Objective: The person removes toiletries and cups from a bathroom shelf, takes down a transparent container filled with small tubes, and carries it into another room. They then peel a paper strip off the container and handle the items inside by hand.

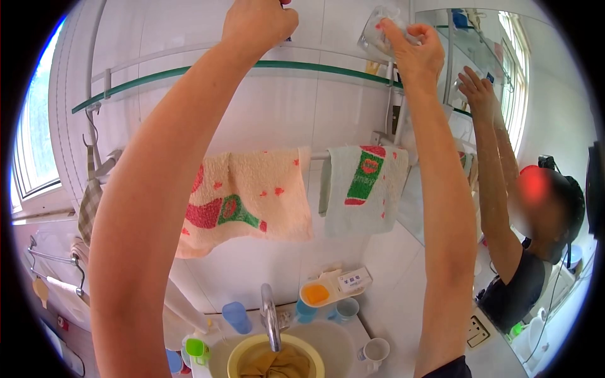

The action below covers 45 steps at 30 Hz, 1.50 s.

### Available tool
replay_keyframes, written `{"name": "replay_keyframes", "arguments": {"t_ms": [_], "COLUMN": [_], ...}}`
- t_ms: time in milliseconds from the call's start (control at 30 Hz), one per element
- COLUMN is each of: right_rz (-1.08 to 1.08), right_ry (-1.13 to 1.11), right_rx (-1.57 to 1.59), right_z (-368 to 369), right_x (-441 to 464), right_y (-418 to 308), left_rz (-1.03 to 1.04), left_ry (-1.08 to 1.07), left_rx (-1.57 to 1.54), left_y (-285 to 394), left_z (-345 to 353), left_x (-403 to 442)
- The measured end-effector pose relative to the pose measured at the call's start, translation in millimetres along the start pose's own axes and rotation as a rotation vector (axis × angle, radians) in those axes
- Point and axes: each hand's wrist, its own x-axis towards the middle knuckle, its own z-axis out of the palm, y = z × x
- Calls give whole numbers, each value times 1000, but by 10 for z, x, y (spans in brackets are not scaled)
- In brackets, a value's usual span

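Both arms reach up to a glass shelf [302, 65] on the tiled wall. My left hand [259, 24] is above the shelf at the top edge of the view, its fingers curled closed. A dark bit shows at its fingertips, but what it holds is cut off. My right hand [421, 55] is at the shelf's right end, thumb and fingers closed on a clear, see-through plastic item [373, 34]. Whether that is a bag or a container I cannot tell. Below the shelf, a pink towel [252, 189] and a pale green towel [372, 189] hang from a rail.
A mirror [554, 82] on the right reflects a person. Below are a sink [340, 343], a faucet [271, 315], a yellow basin [318, 356] with brown cloth, several cups, including a blue cup [236, 317], and a soap tray [328, 299]. A window [38, 126] is left.
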Motion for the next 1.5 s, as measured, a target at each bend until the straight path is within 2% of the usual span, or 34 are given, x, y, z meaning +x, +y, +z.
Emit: {"name": "replay_keyframes", "arguments": {"t_ms": [233, 333, 433, 533, 933, 1033, 1233, 1433, 1500], "right_rz": [89, -20, -9, -20, -26, -14, -29, -120, -13], "right_ry": [82, 154, 164, 158, 147, 165, 179, 288, 338], "right_rx": [270, 211, 262, 264, 129, 136, 116, -27, 155], "right_z": [-14, 28, 36, 38, -65, -81, -144, -310, -496], "right_x": [-38, 38, 39, 51, 134, 169, 210, 482, 777], "right_y": [-76, 70, 78, 71, -117, -98, -149, -151, -319], "left_rz": [0, -43, -171, -96, -150, -49, -246, -241, -239], "left_ry": [10, -53, -172, -144, -86, -42, -188, -213, -225], "left_rx": [-12, 24, 39, 131, 72, 156, 141, 200, 215], "left_y": [5, 27, 62, 96, 98, -33, 124, 134, 130], "left_z": [-8, -26, -65, -57, -77, -4, -63, -52, -59], "left_x": [-19, -6, 0, -17, -35, -12, -10, -26, -17]}}
